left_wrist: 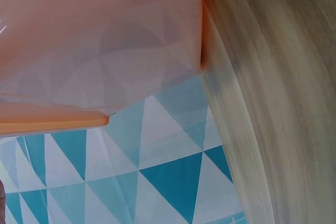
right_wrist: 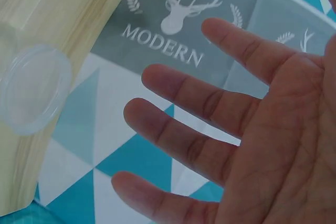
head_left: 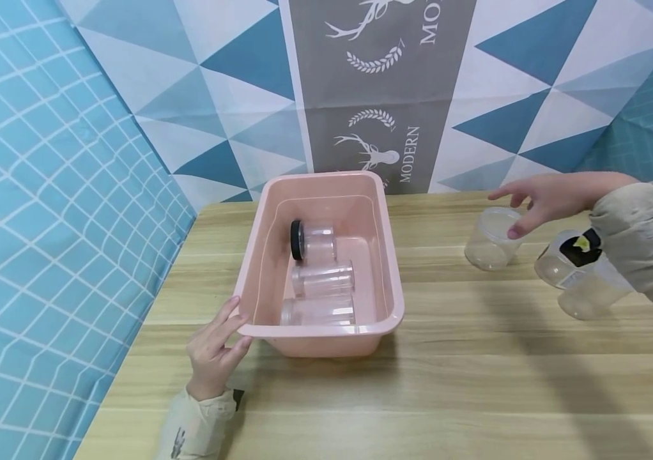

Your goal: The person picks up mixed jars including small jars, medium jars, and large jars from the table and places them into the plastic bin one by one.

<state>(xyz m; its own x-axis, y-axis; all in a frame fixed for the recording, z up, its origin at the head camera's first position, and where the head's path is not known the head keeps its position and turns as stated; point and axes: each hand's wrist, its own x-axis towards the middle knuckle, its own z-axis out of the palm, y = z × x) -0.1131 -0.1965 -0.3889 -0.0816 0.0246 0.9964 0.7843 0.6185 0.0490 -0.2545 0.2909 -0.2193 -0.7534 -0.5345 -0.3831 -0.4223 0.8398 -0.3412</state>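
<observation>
A pink plastic basin [head_left: 321, 345] stands on the table with several clear jars lying in it, one with a black lid [head_left: 298, 240]. At its near left corner, my left hand [head_left: 216, 354] pinches the rim, fingers over the edge and thumb below. My right hand [head_left: 556, 195] hovers at the top of a clear upright jar [head_left: 487, 246], fingers spread. In the right wrist view, that hand [right_wrist: 247, 124] has nothing in it, and a round clear jar [right_wrist: 37, 90] appears beyond the fingertips. The left wrist view shows mainly the basin's side [left_wrist: 105, 45].
Two more clear jars stand near the right forearm: one [head_left: 551, 265] and, in front, another [head_left: 585, 297] partly hidden by the sleeve. A patterned wall covering [head_left: 246, 96] rises behind the wooden table [head_left: 453, 383]. Blue tiled sheeting [head_left: 45, 191] borders the left.
</observation>
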